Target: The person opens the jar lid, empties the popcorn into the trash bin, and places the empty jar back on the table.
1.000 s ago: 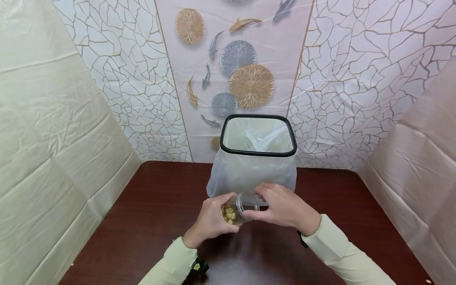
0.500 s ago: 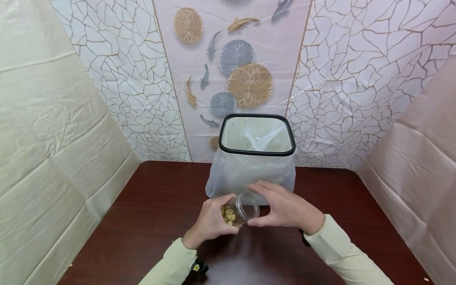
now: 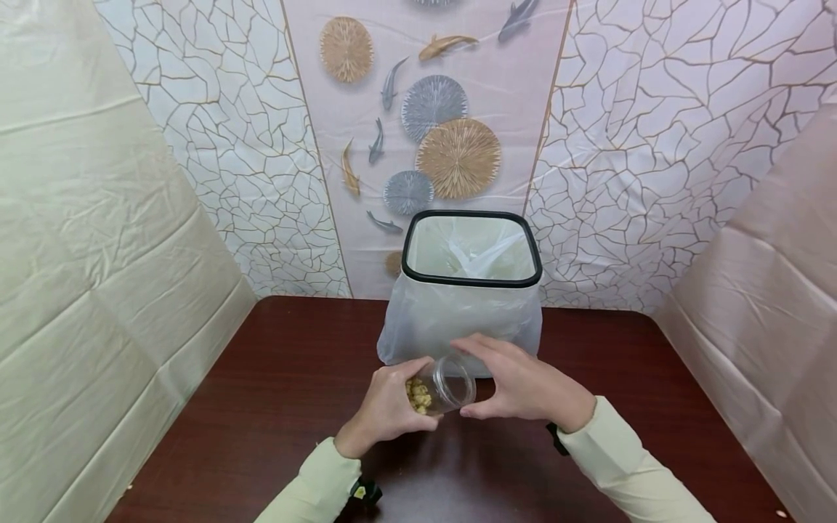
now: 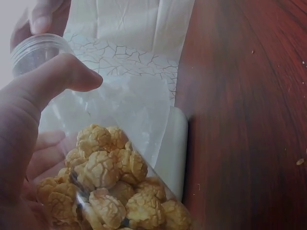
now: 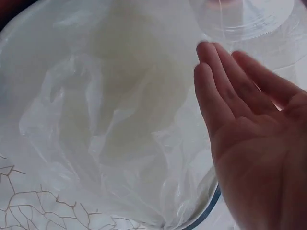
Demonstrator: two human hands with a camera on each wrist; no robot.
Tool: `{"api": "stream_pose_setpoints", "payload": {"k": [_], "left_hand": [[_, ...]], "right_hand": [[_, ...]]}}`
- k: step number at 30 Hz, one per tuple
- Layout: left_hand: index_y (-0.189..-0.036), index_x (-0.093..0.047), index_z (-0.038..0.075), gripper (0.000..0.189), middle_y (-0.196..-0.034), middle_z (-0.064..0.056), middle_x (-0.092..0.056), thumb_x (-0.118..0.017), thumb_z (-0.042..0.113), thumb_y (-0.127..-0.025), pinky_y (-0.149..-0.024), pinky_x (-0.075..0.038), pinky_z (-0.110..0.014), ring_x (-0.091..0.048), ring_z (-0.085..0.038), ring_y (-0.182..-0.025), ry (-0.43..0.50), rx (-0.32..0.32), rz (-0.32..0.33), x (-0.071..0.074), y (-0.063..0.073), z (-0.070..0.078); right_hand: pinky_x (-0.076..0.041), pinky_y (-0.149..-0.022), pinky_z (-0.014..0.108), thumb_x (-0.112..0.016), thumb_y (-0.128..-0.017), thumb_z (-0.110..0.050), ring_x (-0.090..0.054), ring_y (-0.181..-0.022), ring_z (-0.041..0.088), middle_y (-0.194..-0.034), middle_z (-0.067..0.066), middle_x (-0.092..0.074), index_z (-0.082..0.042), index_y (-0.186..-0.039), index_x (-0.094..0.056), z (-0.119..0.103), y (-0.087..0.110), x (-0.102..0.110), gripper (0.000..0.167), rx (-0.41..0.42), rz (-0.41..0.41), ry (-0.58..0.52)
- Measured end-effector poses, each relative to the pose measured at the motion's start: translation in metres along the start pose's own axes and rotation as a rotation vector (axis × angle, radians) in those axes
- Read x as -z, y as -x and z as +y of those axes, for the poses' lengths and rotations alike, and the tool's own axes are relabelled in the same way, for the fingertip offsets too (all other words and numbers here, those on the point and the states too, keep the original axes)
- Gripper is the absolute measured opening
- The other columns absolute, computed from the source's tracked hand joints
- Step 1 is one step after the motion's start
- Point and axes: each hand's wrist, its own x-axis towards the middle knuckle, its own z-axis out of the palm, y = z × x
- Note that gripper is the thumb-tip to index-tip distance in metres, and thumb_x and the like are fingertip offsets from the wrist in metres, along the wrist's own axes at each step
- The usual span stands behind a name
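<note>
My left hand (image 3: 390, 403) grips a clear plastic jar (image 3: 451, 383), tilted on its side with its ridged rim end to the right. Tan popcorn (image 3: 418, 396) lies in the jar's bottom end; the left wrist view shows the round popcorn (image 4: 103, 175) close up through the wall, with the left thumb along the jar. At the rim end my right hand (image 3: 523, 381) stands with thumb and fingers spread on either side. In the right wrist view the right hand's fingers (image 5: 230, 86) are nearly straight, fingertips right by the jar's rim (image 5: 254, 31), the palm bare.
Behind the jar a bin with a black rim (image 3: 471, 280) and a white plastic bag liner (image 3: 458, 312) stands on the dark red-brown table (image 3: 307, 356). Patterned cloth (image 3: 261, 167) hangs at the back. Small crumbs (image 4: 301, 162) lie on the table.
My right hand's thumb and fingers have spread wider and drawn slightly off the jar's rim. The left hand and the jar have stayed nearly in place.
</note>
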Motion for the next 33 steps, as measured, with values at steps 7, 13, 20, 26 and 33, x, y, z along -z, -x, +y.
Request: {"api": "stream_pose_setpoints", "payload": {"k": [7, 13, 20, 26, 33], "left_hand": [[-0.122, -0.071, 0.022, 0.073, -0.102, 0.006, -0.078, -0.097, 0.032, -0.055, -0.075, -0.056, -0.023, -0.069, -0.007, -0.085, 0.012, -0.008, 0.002, 0.001, 0.000, 0.000], [-0.122, -0.071, 0.022, 0.072, -0.102, 0.006, -0.077, -0.097, 0.031, -0.056, -0.075, -0.056, -0.022, -0.069, -0.007, -0.085, 0.013, -0.016, -0.004, 0.001, -0.001, 0.003], [-0.123, -0.071, 0.021, 0.074, -0.103, 0.007, -0.077, -0.097, 0.033, -0.055, -0.076, -0.057, -0.023, -0.069, -0.007, -0.086, 0.014, -0.008, -0.003, 0.003, 0.000, 0.003], [-0.126, -0.071, 0.021, 0.076, -0.107, 0.008, -0.078, -0.098, 0.031, -0.056, -0.076, -0.057, -0.024, -0.071, -0.009, -0.086, 0.048, 0.033, 0.011, 0.016, 0.006, -0.003], [-0.128, -0.072, 0.020, 0.076, -0.107, 0.009, -0.078, -0.098, 0.030, -0.057, -0.075, -0.057, -0.024, -0.070, -0.006, -0.086, 0.038, 0.105, 0.022, 0.041, 0.018, -0.021]], "right_hand": [[-0.060, -0.084, 0.033, -0.074, -0.089, -0.066, -0.068, -0.098, 0.011, -0.110, -0.002, -0.071, -0.009, -0.130, -0.069, -0.001, 0.003, -0.008, 0.070, -0.092, 0.057, 0.013], [-0.056, -0.074, 0.026, -0.073, -0.090, -0.064, -0.066, -0.085, 0.008, -0.096, -0.007, -0.069, -0.015, -0.114, -0.072, -0.001, 0.002, -0.011, 0.054, -0.136, 0.048, -0.015], [-0.059, -0.083, 0.028, -0.088, -0.076, -0.041, -0.067, -0.095, 0.008, -0.105, -0.006, -0.069, -0.011, -0.125, -0.067, -0.002, 0.003, -0.003, 0.061, 0.026, 0.097, 0.015], [-0.060, -0.090, 0.032, -0.090, -0.072, -0.036, -0.067, -0.103, 0.012, -0.121, -0.003, -0.067, -0.010, -0.132, -0.065, 0.002, 0.007, 0.017, 0.070, 0.042, 0.067, 0.069], [-0.060, -0.086, 0.032, -0.090, -0.069, -0.033, -0.065, -0.100, 0.011, -0.123, -0.001, -0.066, -0.006, -0.132, -0.067, 0.024, 0.030, 0.030, 0.072, -0.025, 0.023, 0.175]]}}
